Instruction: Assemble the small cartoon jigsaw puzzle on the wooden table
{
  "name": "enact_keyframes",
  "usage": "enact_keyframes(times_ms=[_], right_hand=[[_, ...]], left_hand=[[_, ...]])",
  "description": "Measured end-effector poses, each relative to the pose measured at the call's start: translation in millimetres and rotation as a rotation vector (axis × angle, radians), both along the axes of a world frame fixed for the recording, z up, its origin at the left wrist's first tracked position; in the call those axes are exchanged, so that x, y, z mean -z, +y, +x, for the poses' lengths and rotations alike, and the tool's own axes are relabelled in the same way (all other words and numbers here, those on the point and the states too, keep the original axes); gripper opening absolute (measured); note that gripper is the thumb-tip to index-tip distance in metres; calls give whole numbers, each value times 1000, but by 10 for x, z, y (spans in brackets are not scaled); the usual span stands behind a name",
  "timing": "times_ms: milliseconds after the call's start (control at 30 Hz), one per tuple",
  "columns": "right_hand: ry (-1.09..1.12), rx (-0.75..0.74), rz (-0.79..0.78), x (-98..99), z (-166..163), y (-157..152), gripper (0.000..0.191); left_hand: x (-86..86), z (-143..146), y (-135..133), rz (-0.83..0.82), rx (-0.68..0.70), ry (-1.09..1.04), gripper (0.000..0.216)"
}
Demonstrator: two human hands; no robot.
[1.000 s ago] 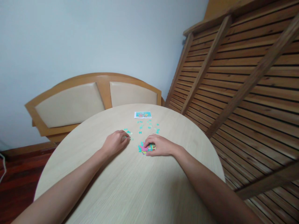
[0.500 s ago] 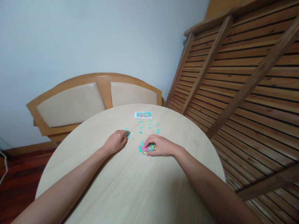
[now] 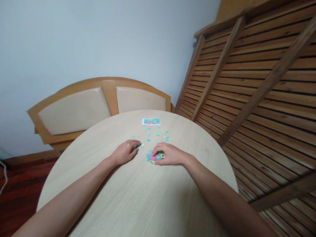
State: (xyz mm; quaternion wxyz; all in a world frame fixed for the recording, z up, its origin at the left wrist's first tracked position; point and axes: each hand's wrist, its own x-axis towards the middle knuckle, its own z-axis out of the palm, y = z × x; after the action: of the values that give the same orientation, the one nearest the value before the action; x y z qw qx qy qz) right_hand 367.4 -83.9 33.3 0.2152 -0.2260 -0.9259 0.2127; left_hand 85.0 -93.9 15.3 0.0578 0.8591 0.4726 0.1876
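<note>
On the round table, my right hand is curled over a small joined section of jigsaw puzzle, pink, teal and yellow, its thumb at the near edge and its fingers on top. Part of that section is hidden under the hand. To its left, my left hand is bent low with its fingertips on a few small teal and pale puzzle pieces, which the fingers partly cover. Loose teal puzzle pieces lie scattered beyond both hands. A picture card with pink and yellow figures on teal lies farther back.
The pale wooden table has a rounded edge. Behind it stands a bench back with cream panels against the wall. A slatted wooden frame leans along the right side.
My left hand has slid a little to the right, and the pieces at its fingertips have shifted with it, leaving a teal piece behind. My right hand stays on the joined section.
</note>
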Motion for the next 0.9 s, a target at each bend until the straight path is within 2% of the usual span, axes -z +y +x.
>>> enact_keyframes(times_ms=[167,333,400,567,767,900], right_hand=[[-10,-2,2,-15,-3,-11,26],[-18,-3,5,-8,4,-2,27],[-17,-5,6,0,6,4,27],[-10,-4,19,23,9,16,26],[-11,-6,10,17,10,7,27],[-14,-5,10,9,11,2,27]], left_hand=[[-38,-38,6,-7,7,8,46],[-42,-145,35,0,-195,21,41],[-10,-183,61,4,-236,21,41],[101,-245,198,43,-194,3,54],[111,-237,242,-81,-207,-54,58],[101,-205,184,-176,-93,-245,57]])
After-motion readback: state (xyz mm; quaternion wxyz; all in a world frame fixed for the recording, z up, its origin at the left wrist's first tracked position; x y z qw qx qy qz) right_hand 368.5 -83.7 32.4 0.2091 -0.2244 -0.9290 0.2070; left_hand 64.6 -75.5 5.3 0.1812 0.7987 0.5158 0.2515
